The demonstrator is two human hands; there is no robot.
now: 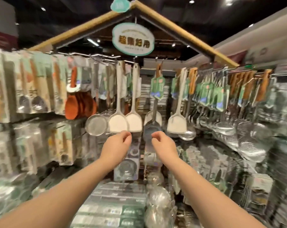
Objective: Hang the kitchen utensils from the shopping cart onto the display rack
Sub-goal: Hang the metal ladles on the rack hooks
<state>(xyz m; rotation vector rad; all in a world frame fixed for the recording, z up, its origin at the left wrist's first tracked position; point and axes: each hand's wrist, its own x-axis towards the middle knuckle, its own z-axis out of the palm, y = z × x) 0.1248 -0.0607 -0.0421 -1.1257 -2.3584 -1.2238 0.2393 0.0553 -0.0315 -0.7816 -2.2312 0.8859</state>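
Both bare forearms reach forward and up, side by side. The left hand (118, 144) and the right hand (163, 143) are near each other but apart, fingers loosely curled, thumbs near forefingers; through the blur, neither seems to hold anything.

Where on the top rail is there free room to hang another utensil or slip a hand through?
The clearest gap is between the paired white spatulas and the green-tagged utensil; a narrower one lies between that utensil and the right white spatula. Left of the pair, the orange spoons and packaged utensils hang tightly; steel ladles pack the right side.
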